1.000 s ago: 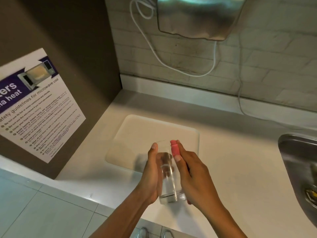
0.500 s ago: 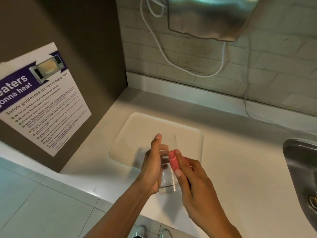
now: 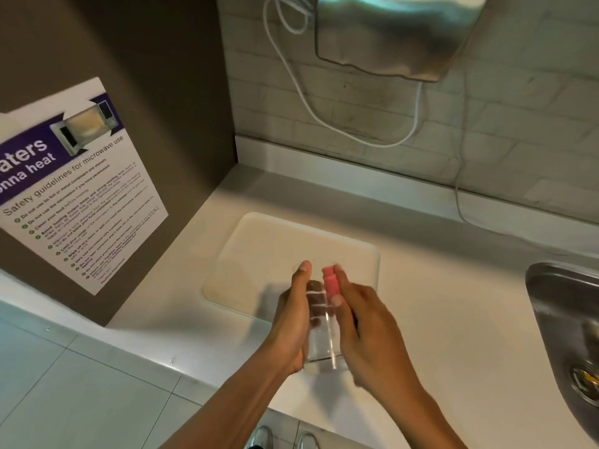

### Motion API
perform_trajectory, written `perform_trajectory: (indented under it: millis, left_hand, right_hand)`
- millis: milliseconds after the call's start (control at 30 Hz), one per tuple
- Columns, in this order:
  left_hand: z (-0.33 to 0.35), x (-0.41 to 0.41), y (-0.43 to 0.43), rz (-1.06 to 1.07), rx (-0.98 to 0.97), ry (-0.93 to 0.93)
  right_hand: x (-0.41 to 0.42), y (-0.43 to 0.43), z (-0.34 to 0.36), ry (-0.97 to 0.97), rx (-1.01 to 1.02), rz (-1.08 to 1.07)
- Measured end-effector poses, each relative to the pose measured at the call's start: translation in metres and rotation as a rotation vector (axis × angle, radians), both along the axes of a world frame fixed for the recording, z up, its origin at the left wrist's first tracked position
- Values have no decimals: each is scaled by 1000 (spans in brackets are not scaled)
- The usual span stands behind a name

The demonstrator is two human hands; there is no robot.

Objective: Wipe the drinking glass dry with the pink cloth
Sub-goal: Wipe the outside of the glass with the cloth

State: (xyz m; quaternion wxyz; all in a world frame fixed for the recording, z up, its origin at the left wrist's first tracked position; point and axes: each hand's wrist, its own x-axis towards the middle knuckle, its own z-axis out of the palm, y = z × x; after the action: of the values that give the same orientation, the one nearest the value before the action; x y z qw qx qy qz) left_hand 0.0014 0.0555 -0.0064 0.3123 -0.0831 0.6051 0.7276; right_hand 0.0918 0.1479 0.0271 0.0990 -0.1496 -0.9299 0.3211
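A clear drinking glass [image 3: 319, 338] is held above the white counter, its mouth pointing away from me. My left hand [image 3: 291, 322] wraps around its left side, thumb near the rim. My right hand [image 3: 366, 332] presses a small folded pink cloth [image 3: 331, 283] against the glass's right side near the rim, pinched between thumb and fingers. Most of the cloth is hidden by the fingers. The right hand is slightly blurred.
A white cutting board [image 3: 259, 254] lies on the counter [image 3: 453, 303] beyond the hands. A steel sink [image 3: 564, 319] is at the right. A metal dispenser [image 3: 395, 34] with a white cord [image 3: 324, 121] hangs on the tiled wall. A microwave safety poster [image 3: 74, 189] is on the brown panel at left.
The right hand with the pink cloth slid down the glass's side, then back up toward the rim. The left hand kept its hold on the glass.
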Motion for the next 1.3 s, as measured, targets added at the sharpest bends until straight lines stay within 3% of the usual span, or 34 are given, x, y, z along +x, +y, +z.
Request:
perform_trajectory:
  millis: [167,333,467,633,833,1000,1167,1300]
  left_hand:
    - [2,-11,-5,80,83,-105]
    - [-1,-4,-3,76,28,-118]
    - [0,-11,-8,78,101,-126]
    - [0,-18,-10,141,67,-117]
    - [0,-28,-11,126,132,-144]
    - [-4,-14,-12,111,117,-184]
    - [-2,-14,-16,115,151,-176]
    - [-2,-14,-10,183,105,-142]
  right_hand:
    - [21,-23,3,28,197,66]
    - [9,0,-5,-2,-2,30]
    - [13,-14,1,-17,204,91]
    - [29,-8,-10,-27,-36,58]
    - [30,-22,1,10,181,117]
    - [26,-6,-5,18,-35,61]
    - [27,-21,1,19,119,97]
    - [30,-5,-2,-16,0,68]
